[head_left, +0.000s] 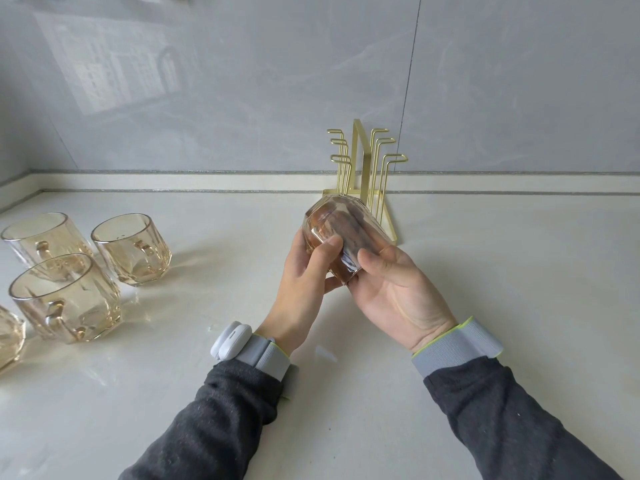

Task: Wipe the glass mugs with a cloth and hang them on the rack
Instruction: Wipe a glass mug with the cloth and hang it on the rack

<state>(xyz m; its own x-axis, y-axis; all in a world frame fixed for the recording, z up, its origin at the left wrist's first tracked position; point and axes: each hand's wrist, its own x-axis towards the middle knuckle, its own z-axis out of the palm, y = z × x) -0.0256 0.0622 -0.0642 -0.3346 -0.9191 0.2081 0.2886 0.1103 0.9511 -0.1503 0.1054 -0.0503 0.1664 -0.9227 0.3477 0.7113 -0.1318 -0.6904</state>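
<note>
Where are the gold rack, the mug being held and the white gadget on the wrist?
gold rack (355, 150): head view, on its upright centre post.
held mug (341, 220): head view, on its glass side.
white gadget (230, 341): head view, on its rounded casing, left wrist.

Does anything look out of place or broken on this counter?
Nothing broken or spilled. Only the mug at the left edge looks tipped over, unlike the upright mugs beside it, but the frame cuts it off.
</note>
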